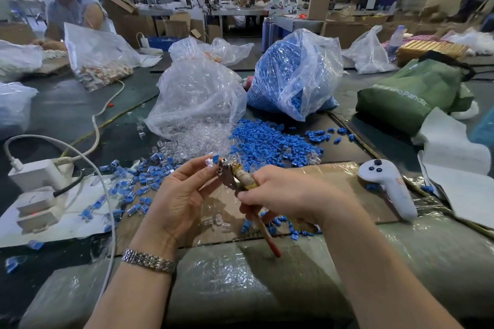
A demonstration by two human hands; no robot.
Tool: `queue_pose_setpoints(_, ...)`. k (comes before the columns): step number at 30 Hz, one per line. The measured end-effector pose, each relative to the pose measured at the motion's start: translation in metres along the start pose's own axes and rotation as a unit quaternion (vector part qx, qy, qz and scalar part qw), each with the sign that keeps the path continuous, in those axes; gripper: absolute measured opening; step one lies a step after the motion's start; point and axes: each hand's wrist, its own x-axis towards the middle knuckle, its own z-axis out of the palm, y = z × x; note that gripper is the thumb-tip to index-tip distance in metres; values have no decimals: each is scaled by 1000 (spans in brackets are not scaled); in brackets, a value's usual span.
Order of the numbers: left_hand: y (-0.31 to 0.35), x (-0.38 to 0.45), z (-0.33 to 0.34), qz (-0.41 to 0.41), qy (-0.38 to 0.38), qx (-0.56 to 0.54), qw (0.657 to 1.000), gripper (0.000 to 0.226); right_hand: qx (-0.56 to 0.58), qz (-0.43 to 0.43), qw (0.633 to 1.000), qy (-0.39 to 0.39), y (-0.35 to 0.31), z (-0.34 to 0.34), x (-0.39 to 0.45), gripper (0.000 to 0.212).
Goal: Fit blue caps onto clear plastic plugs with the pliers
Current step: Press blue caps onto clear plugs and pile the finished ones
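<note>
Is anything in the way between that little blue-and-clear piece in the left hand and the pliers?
Nothing visible. The left hand pinches the piece at its fingertips, right beside the nose of the pliers, which the right hand grips by the handles.

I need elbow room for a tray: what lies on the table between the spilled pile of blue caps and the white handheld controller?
In the head view, only a few stray blue caps lie there; otherwise bare brown cardboard reaches the white controller.

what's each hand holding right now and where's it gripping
The left hand pinches a clear plug with a blue cap at its fingertips. The right hand grips the pliers by the handles.
</note>
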Motion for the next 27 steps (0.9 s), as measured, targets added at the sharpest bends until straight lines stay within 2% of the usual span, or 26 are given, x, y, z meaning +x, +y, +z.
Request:
queue_pose_setpoints(10, 0, -2, 4, -2, 12, 50, 999, 19, -22, -17, 1000, 5, 4, 3, 0, 18)
queue_pose_setpoints(14, -2, -3, 7, 2, 15, 86, 996, 19, -31, -27, 999, 17, 8, 7, 1, 27)
queue_pose_setpoints(21, -2, -4, 12, -2, 49, 107, 993, 21, -13, -11, 996, 83, 9, 28, 8, 35)
queue_pose_setpoints(27, -3, -2, 7, 17, 47, 140, 989, 22, 14, 0, 997, 73, 8, 26, 8, 40)
